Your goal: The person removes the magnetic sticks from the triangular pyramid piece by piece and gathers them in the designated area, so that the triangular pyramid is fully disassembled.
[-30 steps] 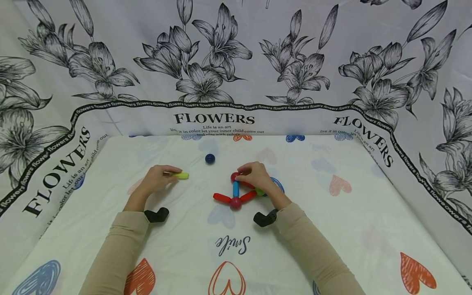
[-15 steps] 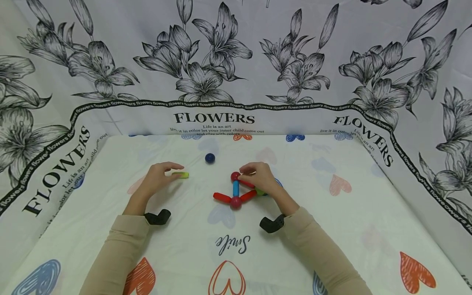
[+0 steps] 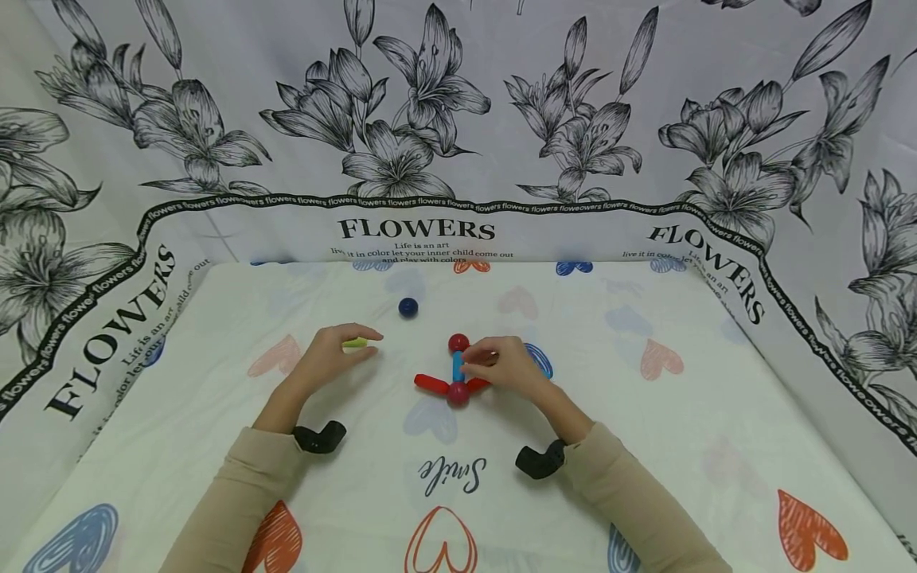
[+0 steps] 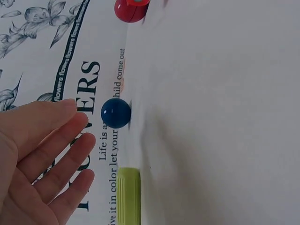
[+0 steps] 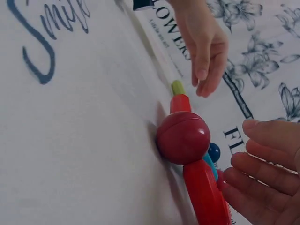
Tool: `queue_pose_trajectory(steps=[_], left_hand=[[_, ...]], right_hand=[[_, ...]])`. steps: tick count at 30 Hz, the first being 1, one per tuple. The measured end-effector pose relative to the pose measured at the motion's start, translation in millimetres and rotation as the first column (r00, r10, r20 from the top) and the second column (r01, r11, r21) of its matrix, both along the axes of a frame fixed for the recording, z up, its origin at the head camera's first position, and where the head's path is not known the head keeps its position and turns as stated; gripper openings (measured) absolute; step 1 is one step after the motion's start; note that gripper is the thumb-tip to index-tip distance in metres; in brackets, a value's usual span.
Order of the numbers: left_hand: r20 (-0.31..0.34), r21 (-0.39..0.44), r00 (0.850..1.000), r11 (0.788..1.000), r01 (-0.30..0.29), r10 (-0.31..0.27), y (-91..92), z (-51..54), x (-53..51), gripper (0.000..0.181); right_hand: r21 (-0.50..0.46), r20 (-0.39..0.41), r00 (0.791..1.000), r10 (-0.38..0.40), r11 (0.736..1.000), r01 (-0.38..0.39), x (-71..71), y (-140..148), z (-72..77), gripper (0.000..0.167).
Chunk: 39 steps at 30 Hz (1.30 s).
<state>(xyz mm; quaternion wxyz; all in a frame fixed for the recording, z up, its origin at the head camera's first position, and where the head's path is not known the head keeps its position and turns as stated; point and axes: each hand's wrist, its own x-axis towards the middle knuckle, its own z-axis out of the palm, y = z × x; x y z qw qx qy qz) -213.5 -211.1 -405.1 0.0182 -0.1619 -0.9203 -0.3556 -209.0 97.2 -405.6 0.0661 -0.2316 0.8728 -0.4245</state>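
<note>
My left hand (image 3: 331, 356) hovers with fingers apart over a yellow-green stick (image 3: 355, 343) lying on the cloth. In the left wrist view, that ribbed stick (image 4: 129, 194) is apart from the fingers. My right hand (image 3: 510, 364) is beside a joined structure, its fingers loosely bent and holding nothing. The structure has a far red ball (image 3: 458, 343), a blue stick (image 3: 458, 364), a near red ball (image 3: 458, 395) and a red stick (image 3: 431, 384) pointing left. Another red stick (image 5: 204, 190) runs right, partly behind my right hand in the head view.
A dark blue ball (image 3: 407, 307) sits alone farther back, between the two hands. White cloth (image 3: 609, 446) with printed hearts covers the table. A flower-print curtain (image 3: 530, 159) rises along the back and sides.
My left fingers have parted from the yellow-green stick, and that hand has shifted slightly right. The right hand has let go of the far red ball and drawn back, now hiding the structure's green part.
</note>
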Motion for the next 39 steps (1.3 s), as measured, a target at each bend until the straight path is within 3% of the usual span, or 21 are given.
queue_pose_trajectory(steps=[7,19,25,30,35,39], left_hand=[[0.003,0.016,0.998,0.998,0.067,-0.067,15.2,-3.0,5.5,0.023],[0.04,0.034,0.979,0.98,0.198,-0.2,44.2,-6.5,13.2,0.023],[0.063,0.062,0.956,0.957,0.284,-0.288,56.3,-8.7,15.5,0.025],[0.066,0.037,0.928,0.93,0.365,-0.366,63.7,-11.5,14.1,0.028],[0.107,0.012,0.919,0.924,0.381,-0.38,68.3,-13.0,12.5,0.028],[0.141,0.006,0.923,0.932,0.362,-0.359,69.8,-14.3,11.4,0.026]], right_hand=[[0.046,-0.08,0.99,0.12,0.992,-0.117,7.4,3.0,-9.0,0.024],[0.114,-0.103,0.984,0.144,0.985,-0.132,11.8,-1.5,-14.3,0.031],[0.17,-0.104,0.984,0.142,0.978,-0.123,13.0,-3.2,-17.1,0.035],[0.19,-0.121,0.981,0.154,0.973,-0.129,12.9,-4.1,-17.6,0.034],[0.206,-0.134,0.978,0.159,0.97,-0.13,11.9,-4.9,-17.7,0.033],[0.225,-0.141,0.976,0.163,0.966,-0.129,11.1,-5.3,-17.6,0.033]])
